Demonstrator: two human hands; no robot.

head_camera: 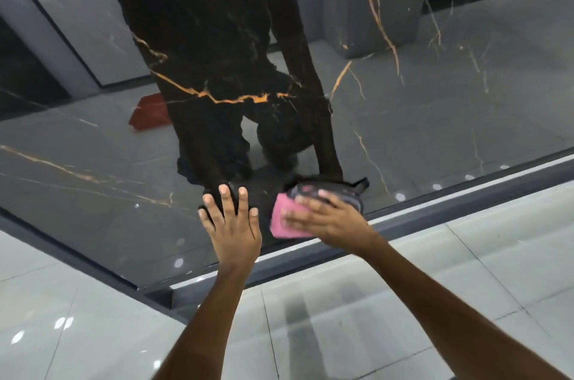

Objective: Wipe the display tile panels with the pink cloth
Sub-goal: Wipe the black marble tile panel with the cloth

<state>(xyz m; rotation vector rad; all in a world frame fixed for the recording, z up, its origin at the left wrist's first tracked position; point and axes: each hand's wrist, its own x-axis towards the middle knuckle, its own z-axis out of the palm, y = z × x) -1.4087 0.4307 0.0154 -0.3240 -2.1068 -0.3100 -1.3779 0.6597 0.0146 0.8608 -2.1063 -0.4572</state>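
Panel [435, 119]: glossy black tile veined in orange and gold, standing upright and tilted across the view, its lower edge running from lower left to upper right. The surface mirrors a dark-clothed person crouched before it, grey wall slabs behind, and a red object [149, 112] lying on the reflected floor (what it is cannot be told).

Frame [466, 196]: dark strip along the panel's bottom edge, with a pale band just below it.

Floor [403, 302]: light grey glossy tiles with thin joints, dotted with white light spots.

Left hand [231, 224]: palm flat on the panel near its lower edge, fingers straight and spread, holding nothing. The forearm rises from the bottom of the view.

Right hand [323, 218]: laid over the cloth, fingers extended and pointing left, pressing it against the panel. No curl round the cloth shows; the thumb is hidden.

Cloth [284, 221]: pink, folded into a pad, low on the panel just above the frame, just right of the left hand and apart from it. Its left and lower parts show beyond the fingers; its upper edge meets its own dark reflection (a striped dark patch sits there, whether cloth or reflection cannot be told).
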